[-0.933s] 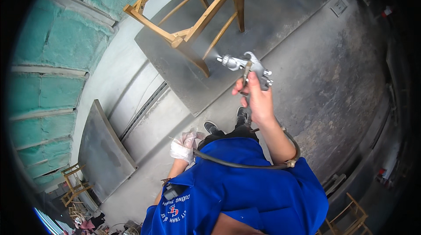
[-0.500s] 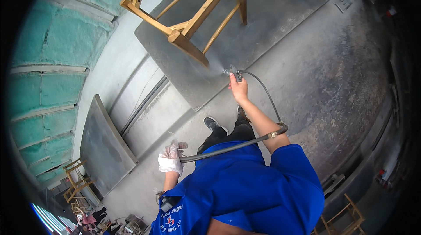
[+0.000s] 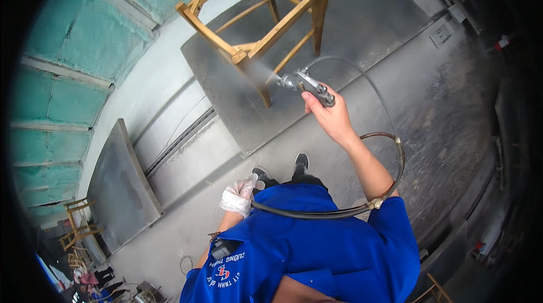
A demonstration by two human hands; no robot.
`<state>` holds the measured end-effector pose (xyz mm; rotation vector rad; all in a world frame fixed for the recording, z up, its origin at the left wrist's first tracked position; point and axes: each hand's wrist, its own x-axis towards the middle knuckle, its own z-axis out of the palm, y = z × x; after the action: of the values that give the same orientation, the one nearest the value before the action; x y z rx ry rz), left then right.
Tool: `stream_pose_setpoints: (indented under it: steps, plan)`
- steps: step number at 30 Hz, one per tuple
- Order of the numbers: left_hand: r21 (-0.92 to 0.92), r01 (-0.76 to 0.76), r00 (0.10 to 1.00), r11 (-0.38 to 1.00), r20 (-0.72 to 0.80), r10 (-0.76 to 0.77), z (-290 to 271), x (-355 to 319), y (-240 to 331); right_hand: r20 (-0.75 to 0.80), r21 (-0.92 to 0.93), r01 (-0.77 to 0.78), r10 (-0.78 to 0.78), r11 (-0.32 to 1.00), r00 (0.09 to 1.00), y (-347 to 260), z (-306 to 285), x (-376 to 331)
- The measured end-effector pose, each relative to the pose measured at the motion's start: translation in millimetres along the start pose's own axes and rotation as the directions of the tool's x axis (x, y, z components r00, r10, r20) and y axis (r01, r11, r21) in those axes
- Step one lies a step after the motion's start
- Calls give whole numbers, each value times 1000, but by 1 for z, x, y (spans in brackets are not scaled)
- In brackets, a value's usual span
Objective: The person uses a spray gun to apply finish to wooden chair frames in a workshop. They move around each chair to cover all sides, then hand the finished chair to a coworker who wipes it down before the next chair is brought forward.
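Observation:
My right hand [image 3: 334, 116] is closed round a metal spray gun [image 3: 308, 85], bare fingers on its grip. Pale mist leaves the nozzle and meets the near leg of a wooden chair frame [image 3: 283, 25], which has no seat in it. A thin hose runs from the gun to a thicker dark hose [image 3: 317, 213], joined by metal fittings, that passes over my right forearm and across my front. At its other end my left hand [image 3: 242, 194], in a clear plastic glove with white at the wrist, is closed on this thick hose.
Beneath the chair frame lies a large dark grey board [image 3: 226, 105]. A second grey board [image 3: 121, 184] leans farther left, near teal wall panels [image 3: 54, 105]. More wooden chair frames [image 3: 76, 226] stand at lower left, with people [image 3: 93, 280] beyond them. A floor grate [image 3: 440, 35] shows at right.
My right hand and the spray gun are raised, nearer the chair leg and larger in view. The view has shifted, and the chair frame appears lower and turned. The hose loop hangs wider.

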<state>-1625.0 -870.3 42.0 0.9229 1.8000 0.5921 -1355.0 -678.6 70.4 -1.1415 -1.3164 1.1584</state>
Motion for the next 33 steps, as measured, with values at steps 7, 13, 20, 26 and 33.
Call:
stream_pose_setpoints:
  steps: [7, 13, 20, 26, 33]
  plan:
    - [-321, 26, 997, 947, 81, 0, 3, 10, 1, -191, -272, 43, -98, 961, 977, -43, -38, 79]
    - [-79, -150, 987, 986, -74, 144, -38, 84, 32, -343, -349, 19, -147, 937, 928, -52, -72, 119]
    - [345, -593, 715, 728, -190, 673, -155, 278, 159, -523, -405, -82, -157, 910, 838, -80, -76, 95]
    - [680, -638, 596, 361, 140, 790, -209, 408, 268, -693, -354, -288, -42, 890, 719, -79, -63, 52]
    - [704, -665, 685, 248, 443, 578, -229, 462, 328, -786, -336, -372, -40, 865, 617, -84, -53, 38]
